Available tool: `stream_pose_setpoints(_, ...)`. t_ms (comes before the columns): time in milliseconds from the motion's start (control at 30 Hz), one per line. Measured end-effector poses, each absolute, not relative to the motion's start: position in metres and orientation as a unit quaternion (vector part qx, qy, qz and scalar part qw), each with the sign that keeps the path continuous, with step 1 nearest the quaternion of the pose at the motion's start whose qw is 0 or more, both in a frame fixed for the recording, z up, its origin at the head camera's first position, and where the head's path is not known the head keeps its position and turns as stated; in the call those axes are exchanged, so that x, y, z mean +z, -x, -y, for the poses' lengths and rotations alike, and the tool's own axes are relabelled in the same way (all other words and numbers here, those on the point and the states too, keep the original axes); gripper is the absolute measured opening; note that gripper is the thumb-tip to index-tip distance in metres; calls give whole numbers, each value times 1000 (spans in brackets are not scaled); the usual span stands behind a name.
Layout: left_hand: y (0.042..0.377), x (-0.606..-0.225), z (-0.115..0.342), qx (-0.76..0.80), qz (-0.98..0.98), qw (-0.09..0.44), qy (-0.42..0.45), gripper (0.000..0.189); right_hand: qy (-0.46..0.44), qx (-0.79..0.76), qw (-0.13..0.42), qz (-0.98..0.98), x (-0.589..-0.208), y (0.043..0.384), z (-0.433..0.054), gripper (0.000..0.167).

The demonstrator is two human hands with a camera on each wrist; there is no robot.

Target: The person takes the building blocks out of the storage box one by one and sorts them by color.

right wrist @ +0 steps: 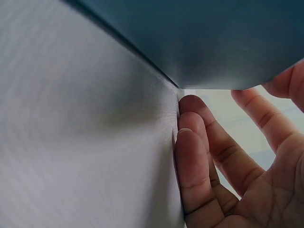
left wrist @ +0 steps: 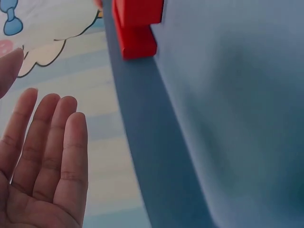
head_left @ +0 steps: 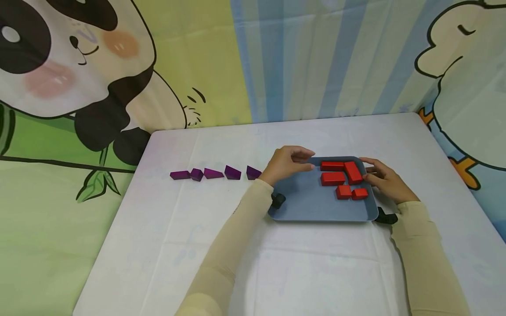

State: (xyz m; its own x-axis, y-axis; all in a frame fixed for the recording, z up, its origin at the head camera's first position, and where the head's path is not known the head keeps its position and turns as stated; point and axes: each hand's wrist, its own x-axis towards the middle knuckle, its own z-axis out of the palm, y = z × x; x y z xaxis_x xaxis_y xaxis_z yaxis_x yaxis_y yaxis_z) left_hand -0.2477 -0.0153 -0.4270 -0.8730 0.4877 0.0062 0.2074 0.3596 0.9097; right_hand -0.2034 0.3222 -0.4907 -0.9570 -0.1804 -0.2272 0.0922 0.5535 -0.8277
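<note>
A shallow blue-grey tray (head_left: 304,206) lies on the table, with several red blocks (head_left: 333,178) grouped in its right half. My left hand (head_left: 287,163) reaches over the tray's back left part, its fingers extended and its palm bare in the left wrist view. At the tray's right end is my right hand (head_left: 389,181). The right wrist view shows its thumb (right wrist: 288,85) and forefinger (right wrist: 256,107) against the outer wall of the tray, while the other fingers stretch low along the table.
A row of several purple blocks (head_left: 213,173) runs leftward from the left wrist on the white table (head_left: 189,245). Dark wrist gear (head_left: 386,217) sits at each cuff, close to the tray. Behind the table hangs a printed cloth (head_left: 300,61).
</note>
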Motion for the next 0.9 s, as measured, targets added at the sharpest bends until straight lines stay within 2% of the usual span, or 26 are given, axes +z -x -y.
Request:
stream_pose_setpoints(533,253,-449,-26,485,-831,187,-198,34,20,-468,148,-871,-491,204,-322,64)
stream_pose_setpoints(700,248,-453,-41,434,-855,202,-201,40,17,-470,151,-870,-491,204,-323,64)
stream_pose_setpoints(900,244,-457,-54,354,-891,188,-214,46,18,-470,150,-869,-490,204,-322,65)
